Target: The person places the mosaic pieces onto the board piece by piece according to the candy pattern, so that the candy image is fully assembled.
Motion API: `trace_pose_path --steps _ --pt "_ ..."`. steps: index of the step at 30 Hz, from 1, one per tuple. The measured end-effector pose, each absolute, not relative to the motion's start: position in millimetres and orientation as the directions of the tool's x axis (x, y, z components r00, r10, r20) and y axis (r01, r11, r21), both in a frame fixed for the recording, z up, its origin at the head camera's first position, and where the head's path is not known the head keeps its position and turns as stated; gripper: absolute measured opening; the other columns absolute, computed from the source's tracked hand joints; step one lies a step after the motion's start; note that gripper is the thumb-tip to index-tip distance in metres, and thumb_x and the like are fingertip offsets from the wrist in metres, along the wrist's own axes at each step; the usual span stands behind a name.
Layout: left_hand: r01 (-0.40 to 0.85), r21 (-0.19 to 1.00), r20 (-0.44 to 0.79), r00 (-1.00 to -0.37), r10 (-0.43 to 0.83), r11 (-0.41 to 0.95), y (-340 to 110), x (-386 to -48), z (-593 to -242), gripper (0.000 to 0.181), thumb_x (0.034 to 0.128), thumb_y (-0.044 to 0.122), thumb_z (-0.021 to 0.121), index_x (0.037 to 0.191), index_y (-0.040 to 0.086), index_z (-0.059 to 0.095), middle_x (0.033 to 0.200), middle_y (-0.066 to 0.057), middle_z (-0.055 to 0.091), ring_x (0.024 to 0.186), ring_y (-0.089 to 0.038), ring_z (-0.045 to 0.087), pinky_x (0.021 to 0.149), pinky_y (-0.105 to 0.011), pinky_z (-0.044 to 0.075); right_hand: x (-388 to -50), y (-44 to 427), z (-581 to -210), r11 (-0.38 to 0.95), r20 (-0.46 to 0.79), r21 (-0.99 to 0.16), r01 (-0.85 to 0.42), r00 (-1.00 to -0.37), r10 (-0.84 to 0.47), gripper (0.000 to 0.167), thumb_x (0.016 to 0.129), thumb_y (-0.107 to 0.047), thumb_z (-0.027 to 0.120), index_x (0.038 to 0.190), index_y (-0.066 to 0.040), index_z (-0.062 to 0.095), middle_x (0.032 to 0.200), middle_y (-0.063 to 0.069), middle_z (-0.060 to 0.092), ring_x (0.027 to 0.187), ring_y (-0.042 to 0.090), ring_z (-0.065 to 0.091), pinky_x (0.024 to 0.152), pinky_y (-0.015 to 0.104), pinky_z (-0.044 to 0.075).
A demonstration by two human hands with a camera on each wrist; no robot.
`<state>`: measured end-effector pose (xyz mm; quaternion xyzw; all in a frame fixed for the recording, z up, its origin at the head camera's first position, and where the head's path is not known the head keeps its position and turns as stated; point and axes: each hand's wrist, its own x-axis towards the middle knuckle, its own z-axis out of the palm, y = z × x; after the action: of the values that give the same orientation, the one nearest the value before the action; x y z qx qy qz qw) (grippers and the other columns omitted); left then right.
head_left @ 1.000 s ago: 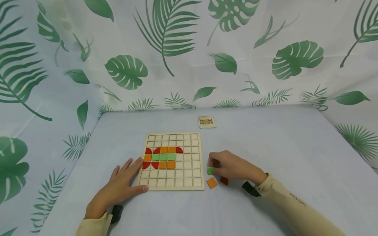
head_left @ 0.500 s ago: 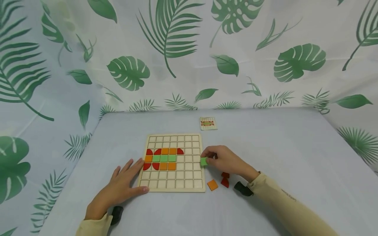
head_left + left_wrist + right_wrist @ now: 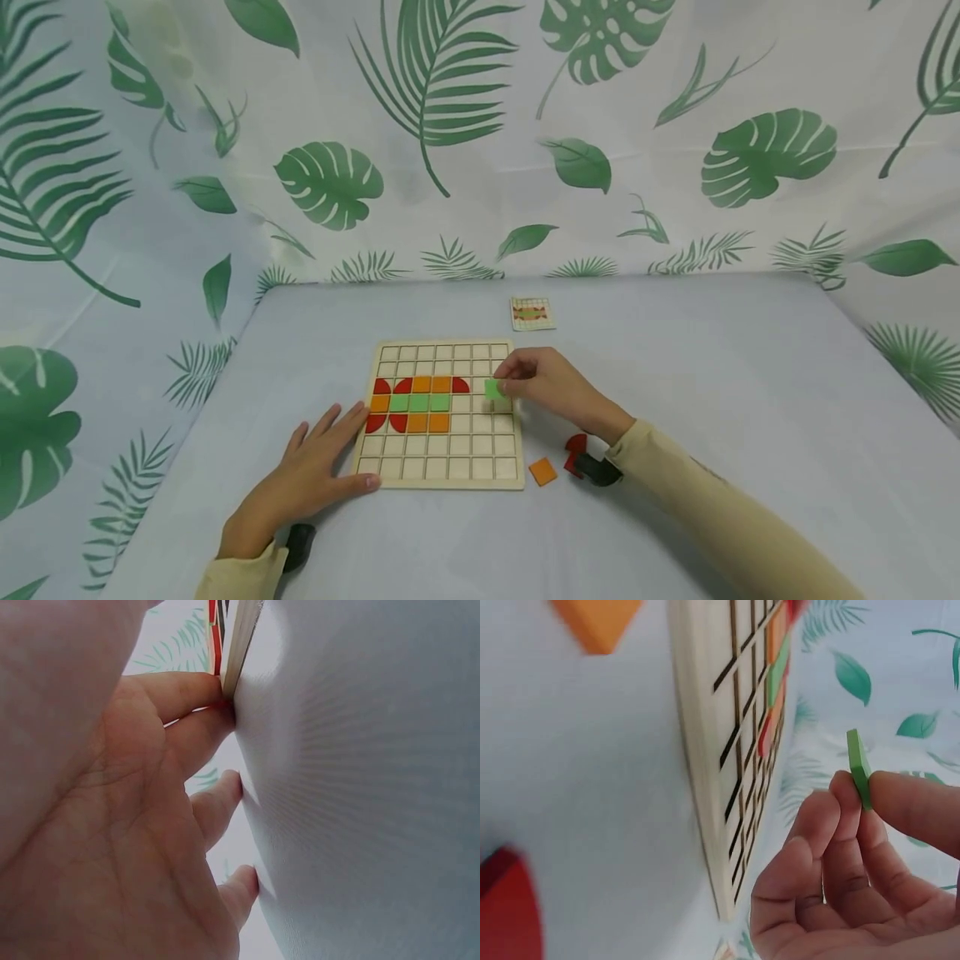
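Observation:
A square wooden grid board (image 3: 427, 468) lies on the table, with red, orange and green tiles set in its left and middle cells. Between thumb and fingertips, my right hand (image 3: 553, 390) pinches a green square tile (image 3: 493, 389) above the board's right side. The right wrist view shows this green tile (image 3: 859, 769) held by its edge, apart from the board. My left hand (image 3: 315, 471) touches the board's left and lower-left edge, fingers spread. In the left wrist view, fingertips (image 3: 206, 690) of that hand press against the board's side (image 3: 238, 645).
An orange square tile (image 3: 543, 472) lies right of the board's near corner. Beside it, red tiles (image 3: 576, 444) are partly hidden by the black wrist device (image 3: 597, 470). A small pattern card (image 3: 532, 314) lies behind the board. A leaf-printed cloth (image 3: 480, 167) hangs at the back.
My right hand has lifted the green tile from the table right of the board and carried it up and left over the board. My left hand stays in place.

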<state>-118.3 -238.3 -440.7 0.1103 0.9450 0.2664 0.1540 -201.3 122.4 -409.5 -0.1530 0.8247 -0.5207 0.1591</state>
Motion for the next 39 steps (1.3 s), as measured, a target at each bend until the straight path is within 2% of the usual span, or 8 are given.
trace_pose_path --steps 5,11,16,25,39 --pt "0.123 0.540 -0.236 -0.928 0.290 0.833 -239 -119 -443 0.105 0.0879 0.054 0.085 0.168 0.008 0.034 0.173 -0.015 0.031 0.160 -0.048 0.013 0.121 -0.076 0.001 -206 112 -408 0.364 -0.107 -0.930 -0.056 -0.905 -0.412 0.011 0.098 -0.010 0.073 0.105 -0.002 0.075 0.091 0.007 0.070 0.090 0.032 0.064 0.083 0.040 0.052" --pt "0.115 0.542 -0.244 -0.926 0.287 0.832 -239 -119 -445 0.106 0.0876 0.055 0.085 0.169 0.009 0.034 0.174 -0.014 0.031 0.161 -0.046 0.012 0.122 -0.075 -0.001 -212 103 -414 0.333 -0.094 -0.941 -0.053 -0.907 -0.411 0.007 0.096 -0.008 0.075 0.100 -0.002 0.074 0.088 0.007 0.070 0.086 0.027 0.065 0.080 0.038 0.054" --pt "0.119 0.544 -0.237 -0.928 0.288 0.831 -237 -120 -443 0.106 0.0874 0.055 0.085 0.169 0.010 0.034 0.174 -0.013 0.031 0.161 -0.046 0.012 0.122 -0.074 -0.001 -216 98 -416 0.329 -0.105 -0.943 -0.045 -0.899 -0.425 0.006 0.095 -0.008 0.076 0.097 -0.003 0.074 0.087 0.008 0.072 0.086 0.033 0.066 0.079 0.039 0.054" --pt "0.139 0.544 -0.230 -0.924 0.305 0.828 -235 -119 -440 0.105 0.0885 0.054 0.084 0.169 0.008 0.034 0.174 -0.014 0.031 0.161 -0.047 0.012 0.121 -0.076 0.002 -221 89 -424 0.415 -0.168 -0.910 -0.013 -0.902 -0.397 0.006 0.093 -0.004 0.078 0.090 -0.005 0.074 0.086 0.003 0.072 0.082 0.019 0.063 0.076 0.032 0.049" --pt "0.126 0.546 -0.227 -0.930 0.291 0.828 -241 -121 -443 0.105 0.0883 0.054 0.084 0.169 0.009 0.034 0.173 -0.014 0.031 0.161 -0.046 0.012 0.122 -0.074 0.000 -221 78 -432 0.458 -0.145 -0.886 -0.070 -0.897 -0.418 0.009 0.093 -0.006 0.079 0.086 -0.007 0.073 0.084 0.002 0.069 0.080 0.019 0.059 0.073 0.033 0.049"
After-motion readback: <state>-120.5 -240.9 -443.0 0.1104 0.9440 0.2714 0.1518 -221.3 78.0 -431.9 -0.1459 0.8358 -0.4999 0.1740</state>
